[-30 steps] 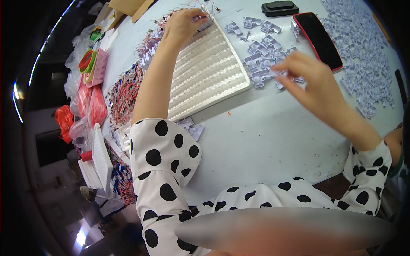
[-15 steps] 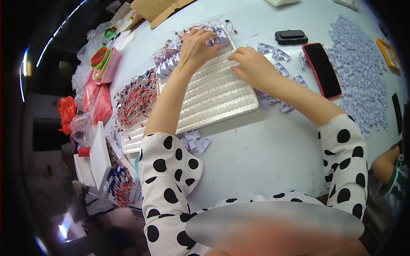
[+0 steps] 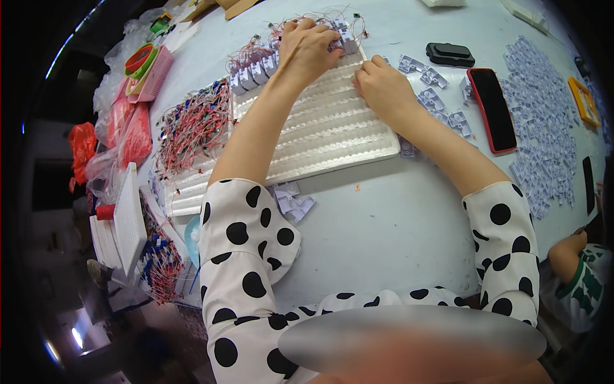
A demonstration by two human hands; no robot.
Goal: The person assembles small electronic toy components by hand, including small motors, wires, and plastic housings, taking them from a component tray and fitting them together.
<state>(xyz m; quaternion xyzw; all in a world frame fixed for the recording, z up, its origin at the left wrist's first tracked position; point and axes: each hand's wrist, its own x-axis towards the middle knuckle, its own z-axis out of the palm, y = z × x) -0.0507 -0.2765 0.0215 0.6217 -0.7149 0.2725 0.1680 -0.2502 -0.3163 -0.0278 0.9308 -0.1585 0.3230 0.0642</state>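
A white ribbed tray (image 3: 326,137) lies at a slant on the table. Along its far edge stands a row of pale lilac plastic housings (image 3: 251,77) with thin red and white wires. My left hand (image 3: 308,54) reaches over this row, thumb and fingers closed around a housing near its right end; the fingers partly hide it. By the tray's right edge, my right hand (image 3: 387,93) has its fingers curled in; whatever they may hold is hidden. A small green part (image 3: 357,15) on a wire sticks up beyond the row.
Tangled wired parts (image 3: 195,131) heap left of the tray. Loose housings (image 3: 432,99) lie to its right, near a black case (image 3: 450,54), a red-edged phone (image 3: 492,110) and a large spread of housings (image 3: 540,121). Another person's arm (image 3: 568,251) shows at right. Baskets (image 3: 148,77) stand far left.
My right hand's fingers have curled in closer to the tray's edge. The left hand stays at the row's right end. The whole view has shifted slightly.
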